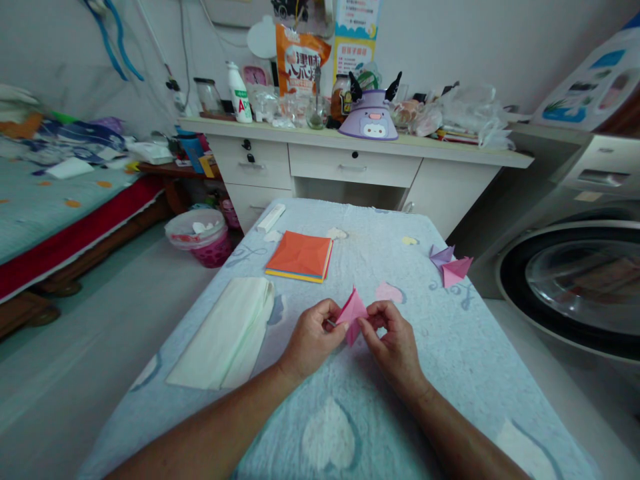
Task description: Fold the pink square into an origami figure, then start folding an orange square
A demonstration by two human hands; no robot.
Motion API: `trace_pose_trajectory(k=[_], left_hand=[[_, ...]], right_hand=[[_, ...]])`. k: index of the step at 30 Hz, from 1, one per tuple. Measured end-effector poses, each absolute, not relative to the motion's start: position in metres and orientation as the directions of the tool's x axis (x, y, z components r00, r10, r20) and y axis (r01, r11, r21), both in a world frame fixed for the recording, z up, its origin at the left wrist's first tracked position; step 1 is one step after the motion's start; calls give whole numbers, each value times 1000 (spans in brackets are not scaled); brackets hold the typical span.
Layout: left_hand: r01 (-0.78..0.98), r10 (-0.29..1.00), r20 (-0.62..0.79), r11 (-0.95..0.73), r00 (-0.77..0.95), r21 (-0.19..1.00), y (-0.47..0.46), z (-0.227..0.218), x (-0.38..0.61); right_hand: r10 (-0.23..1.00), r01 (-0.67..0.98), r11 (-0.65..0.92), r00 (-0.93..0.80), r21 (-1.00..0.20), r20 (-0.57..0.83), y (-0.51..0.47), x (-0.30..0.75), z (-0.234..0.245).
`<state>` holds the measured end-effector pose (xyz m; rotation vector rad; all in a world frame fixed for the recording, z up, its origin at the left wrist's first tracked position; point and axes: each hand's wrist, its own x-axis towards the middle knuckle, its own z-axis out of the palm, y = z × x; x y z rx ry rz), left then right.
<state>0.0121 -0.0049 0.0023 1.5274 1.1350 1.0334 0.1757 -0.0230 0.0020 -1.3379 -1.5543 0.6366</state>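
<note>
Both of my hands pinch a small folded pink paper piece point(352, 313) just above the light blue cloth-covered table point(450, 360). My left hand point(313, 337) grips its left side with fingers closed. My right hand point(393, 340) pinches its right edge between thumb and fingers. Farther back on the table lies a stack of square coloured paper point(300, 256), orange on top. At the right, a folded purple piece point(441, 255) and a folded pink piece point(456, 270) lie touching.
A folded white cloth point(225, 333) lies left of my hands. A white tube point(271, 217) rests at the table's far edge. Behind stands a cluttered white desk point(350, 160). A washing machine point(575, 280) is at right, a bed point(55, 200) and pink bin point(200, 237) at left.
</note>
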Motion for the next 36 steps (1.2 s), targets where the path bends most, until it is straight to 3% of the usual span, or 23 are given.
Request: trace_pose_trajectory(k=[11,17,23,36], left_hand=[[97,955,95,-126,280,987,-5,1,13],[-112,900,76,-30,429,993,-7,4,7],[-242,887,51,69,460,968,-8,2,7],[-234,892,52,61,449,970,-8,6,8]], right_hand=[[961,442,245,6,-863,276,-23,175,3],[959,394,266,-15,-880,283,-22,177,6],[959,358,273,-32,-893,280,-23,178,5],[952,424,297,-65,-855,299,-27,179,10]])
